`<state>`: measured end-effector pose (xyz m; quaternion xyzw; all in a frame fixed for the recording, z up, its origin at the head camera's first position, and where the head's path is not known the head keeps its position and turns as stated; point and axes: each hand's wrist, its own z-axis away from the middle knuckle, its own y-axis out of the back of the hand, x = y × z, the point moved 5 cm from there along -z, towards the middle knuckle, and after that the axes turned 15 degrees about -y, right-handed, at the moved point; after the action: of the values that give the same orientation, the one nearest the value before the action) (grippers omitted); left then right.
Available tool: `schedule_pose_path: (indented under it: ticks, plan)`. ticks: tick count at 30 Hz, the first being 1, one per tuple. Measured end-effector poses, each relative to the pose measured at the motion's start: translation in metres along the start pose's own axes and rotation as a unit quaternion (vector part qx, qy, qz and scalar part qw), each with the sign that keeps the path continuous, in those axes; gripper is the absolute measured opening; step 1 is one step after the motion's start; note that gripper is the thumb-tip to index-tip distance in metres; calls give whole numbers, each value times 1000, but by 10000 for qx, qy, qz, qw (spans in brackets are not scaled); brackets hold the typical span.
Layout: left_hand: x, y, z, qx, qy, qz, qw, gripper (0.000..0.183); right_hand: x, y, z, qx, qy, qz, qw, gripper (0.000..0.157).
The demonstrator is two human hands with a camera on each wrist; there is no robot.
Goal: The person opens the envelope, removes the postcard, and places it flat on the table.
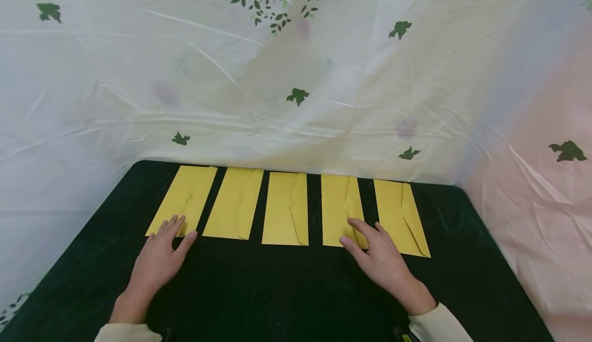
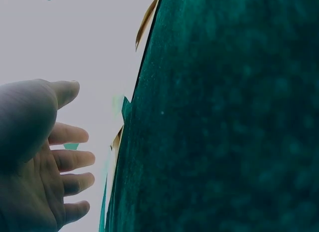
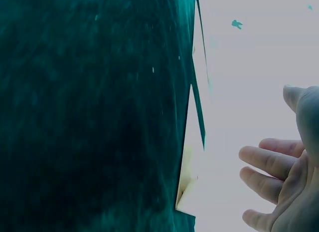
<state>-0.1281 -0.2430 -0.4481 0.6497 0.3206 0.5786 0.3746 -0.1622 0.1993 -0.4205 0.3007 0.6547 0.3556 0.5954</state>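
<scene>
Several yellow paper envelopes lie side by side in a row along the far part of the dark green table, their flaps along the right sides. My left hand [image 1: 159, 261] is over the near edge of the leftmost envelope [image 1: 187, 190], fingers spread and relaxed. At the right, my other hand [image 1: 383, 259] overlaps the near part of the fourth envelope [image 1: 334, 203], its fingers loosely extended towards the rightmost envelope [image 1: 393, 203]. Between the hands lie the second envelope [image 1: 228, 203] and the middle envelope [image 1: 279, 208]. Both wrist views show bare palms holding nothing.
The table [image 1: 277, 290] has a dark green velvety cover. Behind it hangs a pale curtain [image 1: 259, 90] printed with green leaves and birds, which continues down both sides. Light sleeves [image 1: 441, 324] cover the forearms.
</scene>
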Motion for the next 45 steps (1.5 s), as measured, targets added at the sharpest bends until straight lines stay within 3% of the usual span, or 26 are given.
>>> schedule_pose_path:
  ticks: [22,45]
  plan:
    - [-7,6,5,88,-22,-175,9998,64,-39,-32,-4,-424,86,-279,9987,59]
    - [-16,17,9,109,84,-168,9998,65,-85,-65,-12,-629,598,-82,9962,59]
